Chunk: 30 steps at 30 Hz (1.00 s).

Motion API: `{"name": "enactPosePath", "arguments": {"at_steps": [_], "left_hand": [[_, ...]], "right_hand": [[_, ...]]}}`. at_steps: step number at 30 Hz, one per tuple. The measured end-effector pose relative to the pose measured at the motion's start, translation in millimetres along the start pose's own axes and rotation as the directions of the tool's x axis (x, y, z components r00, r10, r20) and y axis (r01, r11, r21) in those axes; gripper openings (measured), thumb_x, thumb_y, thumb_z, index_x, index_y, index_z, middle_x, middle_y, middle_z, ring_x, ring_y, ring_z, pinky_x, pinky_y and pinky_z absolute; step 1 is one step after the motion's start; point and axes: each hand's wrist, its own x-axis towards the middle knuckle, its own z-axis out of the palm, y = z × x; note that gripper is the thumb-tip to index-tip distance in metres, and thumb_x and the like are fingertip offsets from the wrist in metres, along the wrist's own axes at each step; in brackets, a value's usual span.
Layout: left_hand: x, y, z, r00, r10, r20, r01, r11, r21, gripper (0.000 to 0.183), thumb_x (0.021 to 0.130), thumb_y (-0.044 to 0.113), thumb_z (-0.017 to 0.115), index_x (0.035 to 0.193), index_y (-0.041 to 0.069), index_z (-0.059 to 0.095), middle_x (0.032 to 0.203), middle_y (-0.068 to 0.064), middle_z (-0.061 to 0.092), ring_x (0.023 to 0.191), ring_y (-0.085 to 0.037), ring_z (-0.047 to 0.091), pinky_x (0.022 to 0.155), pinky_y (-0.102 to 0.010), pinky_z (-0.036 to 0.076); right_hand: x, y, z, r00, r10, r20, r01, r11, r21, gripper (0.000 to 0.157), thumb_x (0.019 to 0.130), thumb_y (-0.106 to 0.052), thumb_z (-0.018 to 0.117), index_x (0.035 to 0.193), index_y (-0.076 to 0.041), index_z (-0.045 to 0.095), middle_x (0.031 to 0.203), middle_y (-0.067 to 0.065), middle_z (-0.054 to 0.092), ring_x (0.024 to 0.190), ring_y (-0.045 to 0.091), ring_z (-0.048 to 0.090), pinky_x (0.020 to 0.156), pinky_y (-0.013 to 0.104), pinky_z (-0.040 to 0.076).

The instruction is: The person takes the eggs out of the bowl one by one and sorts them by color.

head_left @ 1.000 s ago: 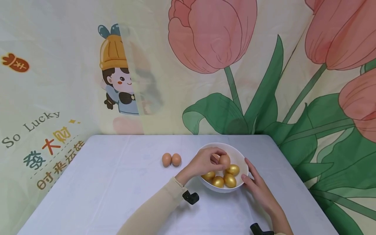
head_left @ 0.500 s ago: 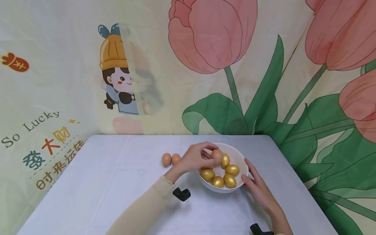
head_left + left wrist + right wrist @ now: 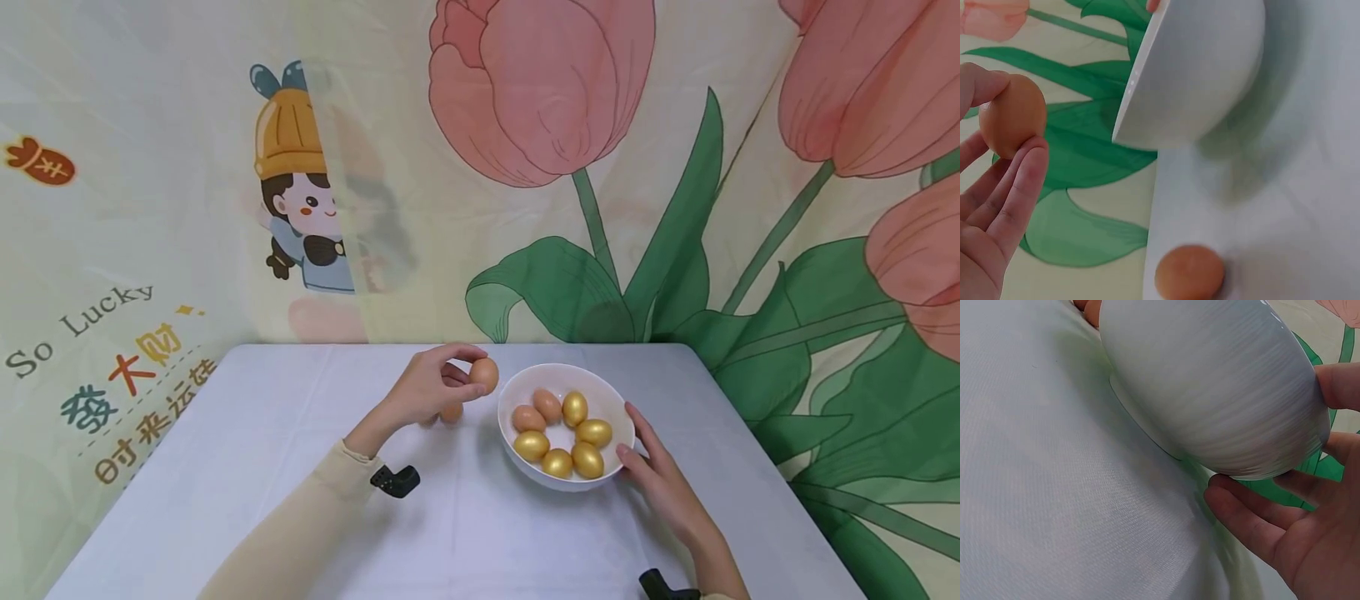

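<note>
One brown egg (image 3: 483,376) is hanging just left of the bowl (image 3: 603,396), the left hand (image 3: 417,388) pinching it between thumb and fingers. Two brown eggs (image 3: 547,406) and five gold eggs (image 3: 594,433) are sitting inside the bowl, another pair (image 3: 451,414), one mostly hidden, is resting left of it on the table (image 3: 285,417), and the right hand (image 3: 656,481) is curving round its right side. Shifting eggs between bowl and table is apparently being done; next, lowering gently seems called for.
</note>
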Motion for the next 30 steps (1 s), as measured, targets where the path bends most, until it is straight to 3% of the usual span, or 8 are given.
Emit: {"name": "enactPosePath", "arguments": {"at_steps": [8,14,21,30], "left_hand": [[-17.2,-14.9,-33.7,0.999,-0.03,-0.043,0.033,0.996,0.082,0.049,0.089,0.034,0.088,0.134,0.028,0.07,0.131,0.007,0.071,0.098,-0.015,0.075,0.086,-0.036,0.063],[-27.9,-34.7,-54.1,0.997,-0.041,-0.065,0.051,0.986,0.159,0.049,0.091,0.032,0.086,0.137,0.027,0.068,0.132,0.005,0.071,0.1,-0.015,0.074,0.086,-0.035,0.062],[-39.9,-53.9,-71.4,0.992,-0.09,-0.085,0.102,0.982,0.156,0.048,0.09,0.035,0.088,0.134,0.029,0.069,0.13,0.005,0.071,0.1,-0.016,0.075,0.086,-0.036,0.062],[-52.7,-80.7,-85.0,0.988,-0.124,-0.095,0.141,0.969,0.201,0.05,0.091,0.033,0.087,0.136,0.025,0.068,0.135,0.001,0.07,0.101,-0.015,0.075,0.087,-0.03,0.061]], "right_hand": [[-0.5,-0.8,-0.6,1.0,-0.008,-0.012,0.008,1.0,-0.016,0.072,0.113,-0.042,0.05,0.172,-0.031,0.011,0.175,0.019,0.016,0.149,0.054,0.039,0.111,0.053,0.051],[0.6,-0.5,0.6,1.0,-0.005,-0.008,0.005,1.0,-0.007,0.072,0.113,-0.043,0.05,0.172,-0.032,0.011,0.176,0.018,0.014,0.149,0.053,0.039,0.112,0.053,0.051],[1.2,-0.5,1.0,1.0,-0.005,-0.006,0.005,1.0,-0.002,0.072,0.113,-0.041,0.05,0.172,-0.032,0.011,0.175,0.018,0.015,0.149,0.053,0.04,0.111,0.052,0.051],[0.4,0.0,0.4,1.0,0.005,-0.002,-0.005,1.0,0.013,0.074,0.112,-0.041,0.052,0.172,-0.032,0.01,0.176,0.018,0.014,0.15,0.052,0.039,0.113,0.056,0.048]]}}
